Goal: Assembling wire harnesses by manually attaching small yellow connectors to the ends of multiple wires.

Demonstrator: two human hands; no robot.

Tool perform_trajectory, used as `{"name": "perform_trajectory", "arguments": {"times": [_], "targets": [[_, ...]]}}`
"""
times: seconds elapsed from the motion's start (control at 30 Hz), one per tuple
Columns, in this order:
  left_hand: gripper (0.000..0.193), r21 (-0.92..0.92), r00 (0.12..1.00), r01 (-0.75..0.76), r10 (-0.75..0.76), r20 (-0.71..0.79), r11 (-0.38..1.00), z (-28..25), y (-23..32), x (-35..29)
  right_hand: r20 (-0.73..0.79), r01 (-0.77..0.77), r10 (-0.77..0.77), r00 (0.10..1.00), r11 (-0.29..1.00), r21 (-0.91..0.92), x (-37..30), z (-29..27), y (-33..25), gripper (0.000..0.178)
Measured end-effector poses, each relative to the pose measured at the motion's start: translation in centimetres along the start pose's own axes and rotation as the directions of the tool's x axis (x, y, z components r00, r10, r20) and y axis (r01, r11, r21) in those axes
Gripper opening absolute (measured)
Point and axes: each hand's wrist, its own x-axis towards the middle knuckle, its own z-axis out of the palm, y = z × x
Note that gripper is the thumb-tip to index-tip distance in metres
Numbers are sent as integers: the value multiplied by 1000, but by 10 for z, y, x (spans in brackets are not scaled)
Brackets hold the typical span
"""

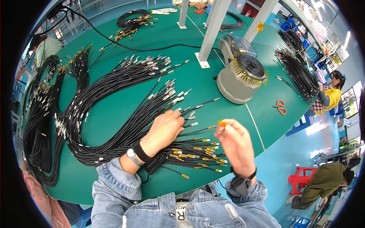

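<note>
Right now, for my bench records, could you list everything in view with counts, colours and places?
Slim cables with pale tips: many, black, left to centre
Small cable tags: many, yellow, between the wrists
Other cable bundles: several, black, far and right
Rounded machine with black disc: one, grey, right of centre
Scissors: two, orange handles, right and far edge
Metal posts: several, pale grey, far side
Broad tabletop: one, green, beneath cables
Plastic stool: one, red, right floor
Other people: at least four, varied clothing, left, far, right
Small piece: one, orange, pinched in right hand
Left hand: one, bare, over cables
Right hand: one, bare, right of centre
Metal watch: one, silver, left wrist
Denim sleeves: two, blue, lower edge
</note>
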Motion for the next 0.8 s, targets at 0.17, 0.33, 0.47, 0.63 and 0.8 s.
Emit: {"name": "perform_trajectory", "arguments": {"times": [0.17,0.33,0.47,0.63,0.8], "targets": [[17,-122,993,119,-122,-11,985,-3,4,-4,-66,-5,16,998,987,159,-9,14,42,13],[17,-333,978,209,-204,52,919,-10,16,-1,-144,-13,37,989,987,163,-9,19,63,11],[17,-90,992,18,-29,-121,996,-1,12,-5,-149,-5,33,988,983,182,-7,19,67,9],[15,24,1000,7,-7,30,1000,-2,-2,-5,-184,49,-22,983,989,141,-2,7,61,9],[10,-3,996,81,-81,45,997,-3,3,1,-199,61,-32,979,988,141,-2,6,58,9]]}}
